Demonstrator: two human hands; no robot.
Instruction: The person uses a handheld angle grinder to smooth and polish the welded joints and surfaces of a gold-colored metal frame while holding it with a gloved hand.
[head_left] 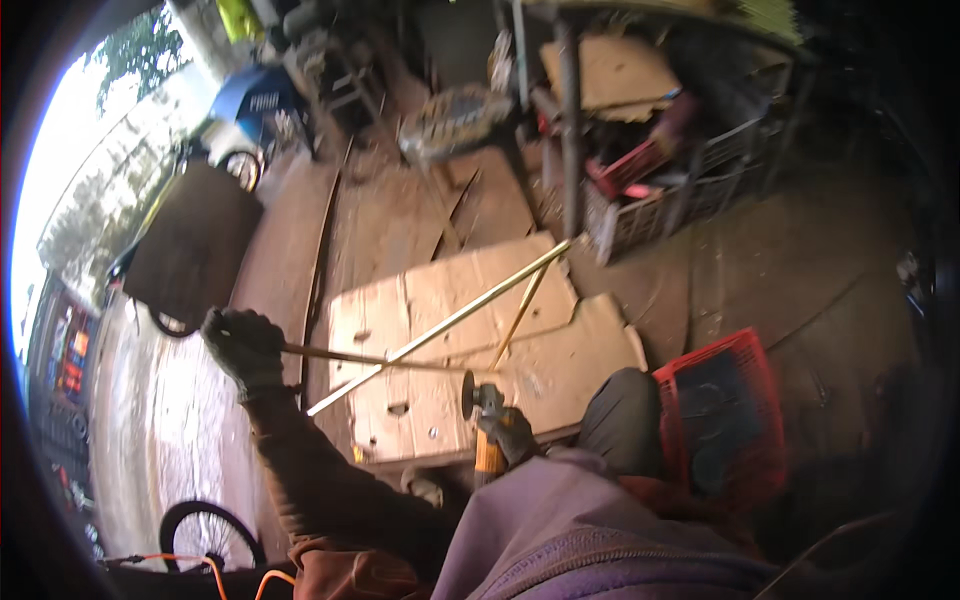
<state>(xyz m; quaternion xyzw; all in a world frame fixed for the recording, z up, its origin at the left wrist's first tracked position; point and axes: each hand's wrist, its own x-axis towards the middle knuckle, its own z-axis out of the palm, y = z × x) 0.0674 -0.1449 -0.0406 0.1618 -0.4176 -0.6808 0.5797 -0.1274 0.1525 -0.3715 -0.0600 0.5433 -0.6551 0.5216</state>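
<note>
Head view: left hand (244, 350) outstretched, fist around thin rod (335, 354).

The left arm (330, 475) reaches far out to the left and forward, away from the body; the left hand (243, 348), in a dark glove, is up at the end of it, with its fingers curled tight like a fist; the right hand (510, 435) is low and close to the body, its fingers bent in a grip; the right arm is hard to make out; one knee (622, 415) is bent, just beside the right hand.
</note>
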